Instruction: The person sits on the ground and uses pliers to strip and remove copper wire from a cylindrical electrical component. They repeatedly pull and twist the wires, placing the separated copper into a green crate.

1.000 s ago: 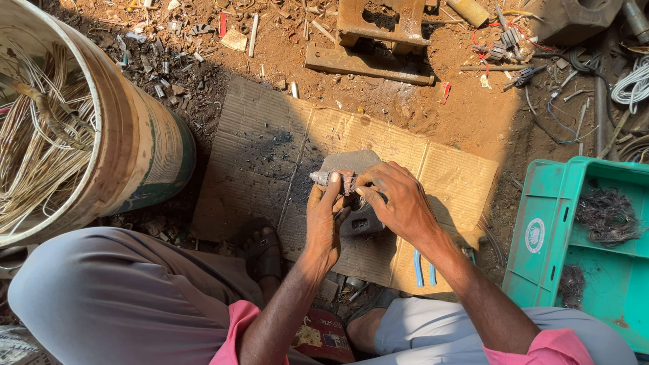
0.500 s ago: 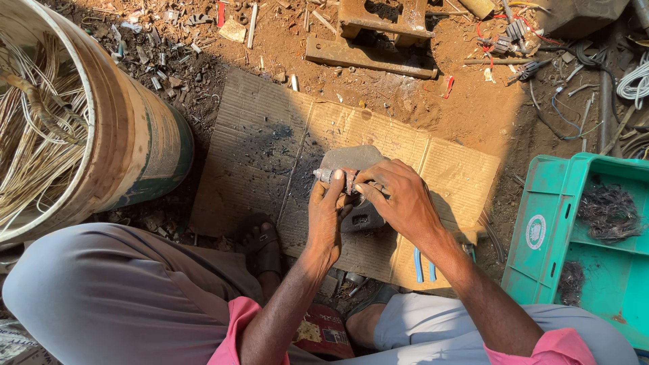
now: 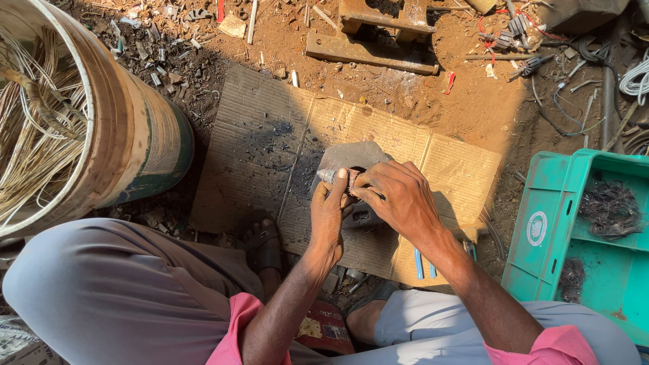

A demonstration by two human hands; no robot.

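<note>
Left hand (image 3: 329,215) & right hand (image 3: 399,199) are together, pinching small metal part (image 3: 327,175) over grey block (image 3: 351,157); part mostly hidden by fingers.

I see bare reddish dirt ground (image 3: 473,108) carrying everything. A flattened cardboard sheet (image 3: 263,135) lies mid-frame with a grey stone block (image 3: 351,157) on it. At left a big drum (image 3: 145,145) of wire lies tipped over — at right a green plastic crate (image 3: 551,230). Rusty iron bars (image 3: 372,51) and scrap bits litter the top.
</note>
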